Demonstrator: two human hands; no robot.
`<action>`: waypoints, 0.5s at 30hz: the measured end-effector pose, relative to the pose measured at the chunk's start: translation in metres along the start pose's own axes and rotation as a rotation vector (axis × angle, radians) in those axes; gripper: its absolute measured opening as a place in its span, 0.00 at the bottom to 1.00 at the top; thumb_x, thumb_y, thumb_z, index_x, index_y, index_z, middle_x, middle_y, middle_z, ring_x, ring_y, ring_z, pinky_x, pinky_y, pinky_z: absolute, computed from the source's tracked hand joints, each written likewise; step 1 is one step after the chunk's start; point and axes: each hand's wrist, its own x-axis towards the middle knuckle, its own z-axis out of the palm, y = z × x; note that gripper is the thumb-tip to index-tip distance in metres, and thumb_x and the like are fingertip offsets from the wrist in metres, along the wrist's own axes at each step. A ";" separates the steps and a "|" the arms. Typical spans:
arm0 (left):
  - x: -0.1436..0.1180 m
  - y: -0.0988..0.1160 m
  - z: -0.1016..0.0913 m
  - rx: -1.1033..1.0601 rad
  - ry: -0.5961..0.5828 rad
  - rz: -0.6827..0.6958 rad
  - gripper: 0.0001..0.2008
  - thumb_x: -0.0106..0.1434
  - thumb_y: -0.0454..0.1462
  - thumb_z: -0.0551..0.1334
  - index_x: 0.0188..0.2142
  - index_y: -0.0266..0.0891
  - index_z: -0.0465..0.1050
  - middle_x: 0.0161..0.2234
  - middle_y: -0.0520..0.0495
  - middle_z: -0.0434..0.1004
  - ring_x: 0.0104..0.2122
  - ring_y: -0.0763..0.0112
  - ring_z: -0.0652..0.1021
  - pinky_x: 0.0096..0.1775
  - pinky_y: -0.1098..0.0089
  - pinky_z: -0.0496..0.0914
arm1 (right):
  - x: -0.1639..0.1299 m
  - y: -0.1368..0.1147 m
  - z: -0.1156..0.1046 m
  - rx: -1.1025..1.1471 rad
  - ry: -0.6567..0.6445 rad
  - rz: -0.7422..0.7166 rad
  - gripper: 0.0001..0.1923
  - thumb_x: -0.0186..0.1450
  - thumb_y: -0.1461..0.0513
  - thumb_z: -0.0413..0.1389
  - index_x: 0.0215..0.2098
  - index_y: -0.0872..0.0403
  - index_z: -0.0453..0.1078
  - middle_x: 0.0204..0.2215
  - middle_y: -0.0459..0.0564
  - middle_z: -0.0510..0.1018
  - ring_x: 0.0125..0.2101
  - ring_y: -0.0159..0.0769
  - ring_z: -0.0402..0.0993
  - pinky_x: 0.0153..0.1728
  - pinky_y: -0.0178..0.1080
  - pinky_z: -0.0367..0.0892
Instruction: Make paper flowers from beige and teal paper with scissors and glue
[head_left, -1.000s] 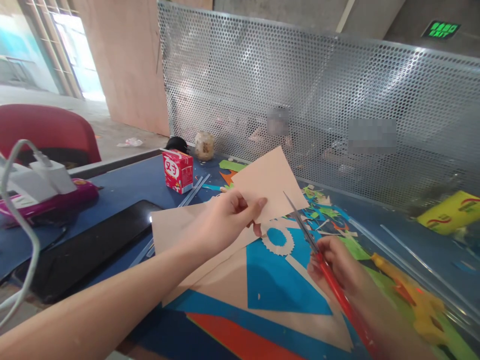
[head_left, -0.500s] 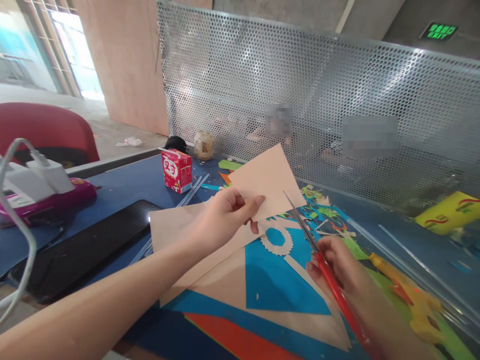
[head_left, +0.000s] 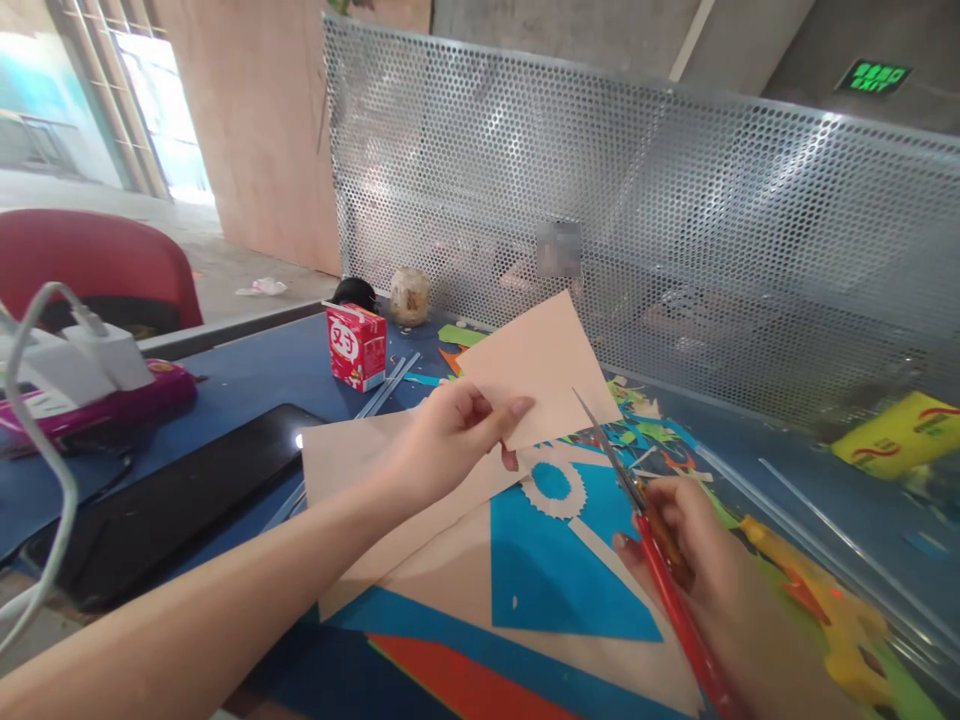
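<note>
Down at the near edge, red paper [head_left: 465, 680] and blue paper [head_left: 555, 570] lie overlapped on the table [head_left: 247, 375], with peach sheets [head_left: 442, 555] spread between them. The right hand [head_left: 697, 565] sits low on the right, fingers curled tight round the red handles of the scissors [head_left: 645, 520]; the blades run up and to the left, closed or almost so, tip just beside the lower right edge of the card [head_left: 544, 375]. Whether steel is touching paper there, I cannot tell. A white toothed ring [head_left: 553, 488] lies on the blue, right under the card.

The left hand [head_left: 450, 445] reaches in from the left and holds that peach card up off the table, thumb on top, fingers folded beneath, pinching its lower left corner. The card tilts, far corner up toward the screen.

On the left, a black tablet [head_left: 172, 500] lies flat, then a white charger [head_left: 82, 360] and cable on a pink case [head_left: 112, 400]. On the right, a yellow glue gun [head_left: 832, 610] lies among green and blue scraps [head_left: 652, 430], clear sticks [head_left: 810, 500] beside it.

Further back stands a red carton [head_left: 357, 345], then a pale jar [head_left: 409, 293] and something black [head_left: 354, 290] against the perforated metal screen [head_left: 675, 220]. A yellow pack [head_left: 900, 430] lies far right, a red chair [head_left: 97, 265] far left.
</note>
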 end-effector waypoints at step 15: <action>-0.013 0.017 -0.002 0.032 0.057 0.271 0.08 0.61 0.37 0.59 0.28 0.39 0.75 0.17 0.53 0.76 0.19 0.77 0.74 0.24 0.78 0.70 | 0.000 0.024 -0.005 -0.212 0.191 -0.297 0.22 0.54 0.46 0.55 0.41 0.46 0.58 0.32 0.50 0.76 0.28 0.40 0.77 0.20 0.33 0.72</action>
